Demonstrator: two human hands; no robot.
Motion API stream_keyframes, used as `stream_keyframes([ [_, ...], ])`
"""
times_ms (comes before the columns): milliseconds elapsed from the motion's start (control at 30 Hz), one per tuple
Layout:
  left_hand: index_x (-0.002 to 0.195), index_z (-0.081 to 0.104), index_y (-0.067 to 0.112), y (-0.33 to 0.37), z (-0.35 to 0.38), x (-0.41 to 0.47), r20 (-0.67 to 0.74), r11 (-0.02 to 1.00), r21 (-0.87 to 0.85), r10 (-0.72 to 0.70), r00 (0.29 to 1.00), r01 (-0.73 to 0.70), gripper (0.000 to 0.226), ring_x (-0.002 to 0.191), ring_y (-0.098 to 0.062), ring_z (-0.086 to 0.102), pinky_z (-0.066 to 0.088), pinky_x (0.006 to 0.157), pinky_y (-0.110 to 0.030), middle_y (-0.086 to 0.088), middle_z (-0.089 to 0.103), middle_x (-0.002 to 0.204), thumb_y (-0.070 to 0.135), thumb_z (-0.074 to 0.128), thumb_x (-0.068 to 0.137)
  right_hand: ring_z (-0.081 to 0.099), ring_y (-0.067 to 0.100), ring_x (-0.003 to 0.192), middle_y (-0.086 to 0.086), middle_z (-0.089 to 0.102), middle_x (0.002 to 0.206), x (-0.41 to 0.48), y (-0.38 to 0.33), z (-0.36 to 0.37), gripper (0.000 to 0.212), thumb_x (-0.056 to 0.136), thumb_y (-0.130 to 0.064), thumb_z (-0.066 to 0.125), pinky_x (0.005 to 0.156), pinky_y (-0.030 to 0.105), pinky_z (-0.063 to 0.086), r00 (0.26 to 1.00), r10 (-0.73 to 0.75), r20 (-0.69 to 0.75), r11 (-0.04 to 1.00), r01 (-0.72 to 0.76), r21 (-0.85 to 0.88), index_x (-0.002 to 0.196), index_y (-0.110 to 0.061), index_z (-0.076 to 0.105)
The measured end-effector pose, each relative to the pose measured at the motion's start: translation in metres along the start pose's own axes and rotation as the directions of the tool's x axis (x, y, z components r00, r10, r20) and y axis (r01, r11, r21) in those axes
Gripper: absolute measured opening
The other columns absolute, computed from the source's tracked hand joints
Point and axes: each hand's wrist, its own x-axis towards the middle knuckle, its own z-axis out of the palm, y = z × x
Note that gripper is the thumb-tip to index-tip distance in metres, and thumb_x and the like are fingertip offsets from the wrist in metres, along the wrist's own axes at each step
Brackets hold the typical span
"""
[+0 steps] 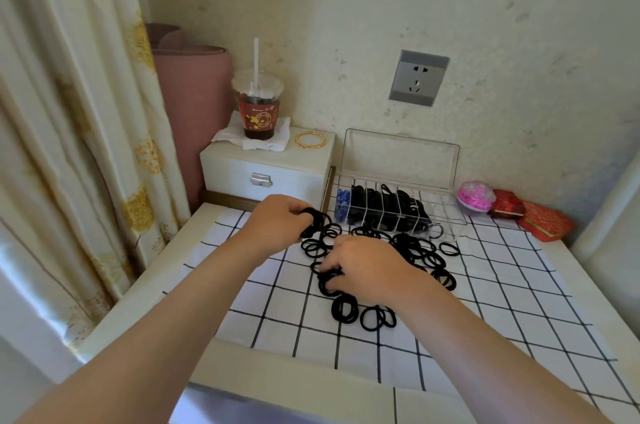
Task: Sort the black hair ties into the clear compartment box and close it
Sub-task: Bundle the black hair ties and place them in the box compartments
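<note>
Left hand [277,219] grips a bundle of hair ties [429,259]; right hand [360,267] pinches loose ones. Gather small batches, then load the compartment box [450,212] beyond both hands.

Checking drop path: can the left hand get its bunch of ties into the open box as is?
Probably yes. The left hand holds ties just left of the clear box; its lid stands open and nothing lies between.

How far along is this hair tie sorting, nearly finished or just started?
Partway. Several slots of the clear compartment box already hold black ties, while the rightmost slots look empty. The left hand holds a small bunch of ties and the right hand is gathering more from the loose pile on the checked cloth. Many ties remain, and the lid stands open.
</note>
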Motion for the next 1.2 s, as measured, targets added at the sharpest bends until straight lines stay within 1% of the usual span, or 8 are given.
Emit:
stream_keyframes([
  [167,0.099,0.077,0.027,-0.001,0.004,0.0,0.029,0.999,0.035,0.01,1.0,-0.011,0.023,0.087,-0.018,0.072,0.059,0.087,-0.04,0.002,0.076,0.088,0.016,0.059,0.091,0.059,0.021,0.095,-0.001,0.057,0.107,0.002,0.004,0.003,0.02,0.094,-0.031,0.06,0.079,0.038,0.052,0.999,-0.023,-0.045,0.993,0.018,-0.115,0.1,-0.018,0.074],
  [333,0.105,0.076,0.025,0.0,0.007,0.001,0.002,0.998,0.062,0.016,1.0,-0.016,0.023,0.089,-0.015,0.071,0.059,0.088,-0.038,0.004,0.075,0.091,0.018,0.058,0.092,0.065,0.007,0.083,-0.012,0.07,0.092,-0.011,0.023,-0.011,0.012,0.095,-0.035,0.064,0.08,0.033,0.056,0.974,0.172,-0.147,0.953,-0.127,0.274,0.094,-0.028,0.073],
  [533,0.106,0.076,0.025,0.001,0.026,0.001,0.003,1.0,0.011,0.016,1.0,-0.016,0.021,0.088,-0.012,0.071,0.058,0.088,-0.036,0.006,0.075,0.091,0.017,0.061,0.092,0.064,0.016,0.055,0.004,0.077,0.082,-0.025,0.041,-0.029,0.011,0.096,-0.017,0.064,0.05,0.03,0.051,0.933,0.357,-0.041,0.552,-0.175,0.815,0.093,-0.017,0.075],
  [600,0.105,0.076,0.023,0.005,0.036,0.0,0.051,0.994,-0.106,0.004,0.999,0.001,0.021,0.089,-0.012,0.072,0.059,0.087,-0.033,0.003,0.075,0.094,0.014,0.064,0.091,0.062,0.017,0.054,0.006,0.077,0.083,-0.03,0.043,-0.034,0.011,0.096,-0.013,0.064,0.047,0.028,0.05,0.935,0.354,-0.002,0.418,-0.157,0.895,0.098,-0.009,0.074],
  [700,0.111,0.074,0.018,0.015,0.048,-0.001,0.179,0.964,-0.259,-0.01,0.984,0.057,0.023,0.092,-0.014,0.073,0.06,0.082,-0.029,-0.003,0.075,0.102,0.015,0.07,0.089,0.06,0.016,0.051,0.011,0.076,0.082,-0.033,0.045,-0.037,0.012,0.096,-0.012,0.065,0.045,0.027,0.05,0.941,0.338,0.027,0.331,-0.146,0.932,0.101,-0.006,0.074],
  [800,0.111,0.075,0.016,0.021,0.056,-0.001,0.258,0.924,-0.363,-0.026,0.966,0.122,0.024,0.092,-0.015,0.074,0.06,0.082,-0.029,-0.006,0.077,0.1,0.017,0.074,0.087,0.061,0.017,0.051,0.013,0.076,0.082,-0.036,0.049,-0.038,0.013,0.095,-0.014,0.066,0.045,0.026,0.05,0.934,0.354,0.05,0.37,-0.189,0.909,0.1,-0.006,0.074],
  [1033,0.115,0.07,0.01,0.027,0.065,-0.004,0.367,0.881,-0.425,-0.042,0.929,0.208,0.024,0.093,-0.018,0.074,0.058,0.088,-0.033,-0.011,0.077,0.098,0.006,0.055,0.097,0.065,0.018,0.049,0.006,0.076,0.073,-0.038,0.057,-0.034,0.018,0.096,-0.017,0.062,0.043,0.027,0.053,0.896,0.444,0.001,0.563,-0.279,0.778,0.085,-0.01,0.074],
  [1200,0.11,0.074,0.014,0.031,0.074,-0.005,0.386,0.889,-0.417,-0.012,0.923,0.186,0.025,0.097,-0.015,0.072,0.058,0.09,-0.034,-0.003,0.076,0.101,0.028,0.07,0.089,0.063,0.011,0.044,0.003,0.076,0.076,-0.04,0.056,-0.031,0.017,0.097,-0.018,0.056,0.043,0.026,0.051,0.877,0.479,-0.038,0.646,-0.323,0.692,0.092,-0.013,0.071],
])
